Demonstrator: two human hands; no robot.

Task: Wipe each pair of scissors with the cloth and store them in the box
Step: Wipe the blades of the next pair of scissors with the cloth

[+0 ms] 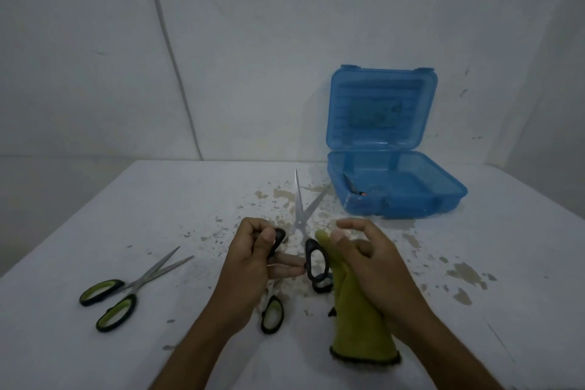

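My left hand grips the black handle of a pair of scissors. Its blades are spread open and point away toward the blue box. My right hand holds a green cloth that hangs down to the table, just right of the second black handle loop. Another pair of scissors with green-and-black handles lies at the left of the table. A further green-and-black handle shows under my left wrist, its blades hidden. The box stands open with its lid upright, and a pair of scissors lies inside.
The white table is stained with brown spots around the middle and right. A white wall stands close behind the box, with a cable running down it at the left.
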